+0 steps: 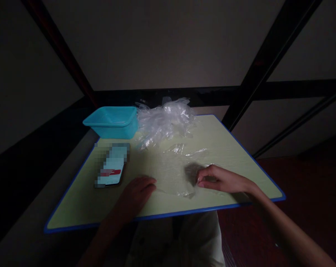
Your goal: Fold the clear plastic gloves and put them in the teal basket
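A clear plastic glove (175, 172) lies flat on the pale green table (229, 148) in front of me. My left hand (136, 194) rests palm down on its near left edge, fingers together. My right hand (220, 180) pinches the glove's right side between thumb and fingertips. Farther back sits a heap of several more clear plastic gloves (164, 120).
A turquoise plastic tub (112, 121) stands at the table's far left corner, beside the heap. A phone (112, 165) lies face up on the left. The table has a blue rim (184, 213); dark frame bars and a wall stand behind it.
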Motion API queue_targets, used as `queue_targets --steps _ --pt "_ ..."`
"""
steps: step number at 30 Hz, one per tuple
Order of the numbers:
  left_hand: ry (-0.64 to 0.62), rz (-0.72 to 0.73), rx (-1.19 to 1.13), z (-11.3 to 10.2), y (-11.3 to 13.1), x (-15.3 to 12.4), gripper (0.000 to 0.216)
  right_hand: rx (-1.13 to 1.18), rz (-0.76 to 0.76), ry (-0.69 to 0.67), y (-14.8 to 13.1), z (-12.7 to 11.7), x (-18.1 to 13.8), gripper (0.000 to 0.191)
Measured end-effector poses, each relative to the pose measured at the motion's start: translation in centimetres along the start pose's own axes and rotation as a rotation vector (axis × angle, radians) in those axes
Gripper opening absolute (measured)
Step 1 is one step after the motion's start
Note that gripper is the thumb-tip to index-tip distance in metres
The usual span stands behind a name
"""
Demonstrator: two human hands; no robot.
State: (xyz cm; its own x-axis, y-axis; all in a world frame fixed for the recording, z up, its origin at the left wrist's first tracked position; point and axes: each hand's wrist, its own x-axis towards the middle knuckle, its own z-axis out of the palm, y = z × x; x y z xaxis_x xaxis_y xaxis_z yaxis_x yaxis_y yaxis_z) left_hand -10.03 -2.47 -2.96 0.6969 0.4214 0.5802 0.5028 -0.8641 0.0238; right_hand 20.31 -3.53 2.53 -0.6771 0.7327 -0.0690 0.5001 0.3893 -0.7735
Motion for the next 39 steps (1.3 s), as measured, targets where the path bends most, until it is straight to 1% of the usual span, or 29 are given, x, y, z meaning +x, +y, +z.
queue_targets --steps 2,4,9,12,14,17,20,22,25,27,28,29,31,32,34,36,39 --pt "-0.009 -0.015 -0.011 0.1 0.0 0.0 0.026 0.059 0.036 -0.014 0.7 0.3 0.1 0.022" --pt "-0.007 -0.028 -0.026 0.2 0.0 0.0 0.025 0.108 0.073 0.02 1.1 0.7 0.2 0.021" --pt "-0.004 -0.053 -0.074 0.2 0.1 0.0 0.022 0.259 0.177 0.186 1.6 1.8 0.4 0.023" --pt "0.005 -0.072 -0.087 0.0 0.3 0.1 0.021 0.261 0.234 0.286 1.9 2.2 0.5 0.024" --pt "0.002 -0.076 -0.092 -0.1 0.4 0.2 0.022 0.216 0.253 0.346 2.1 2.4 0.6 0.023" --pt "-0.013 -0.086 -0.096 -0.1 0.4 0.2 0.023 0.098 0.243 0.407 2.3 2.7 0.8 0.019" --pt "-0.007 -0.104 -0.085 -0.1 0.2 -0.1 0.024 -0.079 0.247 0.472 2.3 2.8 0.8 0.012" --pt "-0.003 -0.112 -0.071 -0.1 0.2 -0.2 0.027 -0.217 0.252 0.549 2.1 2.8 0.7 0.007" --pt "-0.001 -0.115 -0.065 -0.3 0.8 0.1 0.028 -0.37 0.216 0.701 1.6 3.0 0.1 0.014" --pt "-0.01 -0.096 -0.067 -0.3 2.0 0.8 0.026 -0.398 0.146 0.767 1.0 3.4 -0.5 0.017" --pt "-0.02 -0.072 -0.077 -0.2 2.7 1.3 0.026 -0.404 0.101 0.762 0.7 3.8 -0.9 0.02" --pt "-0.063 -0.037 -0.098 -0.1 3.5 1.8 0.027 -0.415 0.054 0.727 0.3 4.3 -1.3 0.023" --pt "-0.188 0.049 -0.153 0.4 4.8 2.9 0.029 -0.509 -0.02 0.57 -0.3 5.5 -2.1 0.031" --pt "-0.263 0.084 -0.177 0.6 5.2 3.3 0.035 -0.581 -0.038 0.487 -0.4 6.2 -2.4 0.036" --pt "-0.392 0.127 -0.213 1.1 5.7 3.8 0.055 -0.714 -0.045 0.358 -0.5 7.2 -3.1 0.046" --pt "-0.484 0.123 -0.245 1.4 5.6 3.9 0.074 -0.803 -0.025 0.3 -0.3 8.0 -3.6 0.054" --pt "-0.58 0.082 -0.295 1.5 5.2 3.7 0.083 -0.861 0.007 0.293 0.2 8.4 -4.1 0.064"
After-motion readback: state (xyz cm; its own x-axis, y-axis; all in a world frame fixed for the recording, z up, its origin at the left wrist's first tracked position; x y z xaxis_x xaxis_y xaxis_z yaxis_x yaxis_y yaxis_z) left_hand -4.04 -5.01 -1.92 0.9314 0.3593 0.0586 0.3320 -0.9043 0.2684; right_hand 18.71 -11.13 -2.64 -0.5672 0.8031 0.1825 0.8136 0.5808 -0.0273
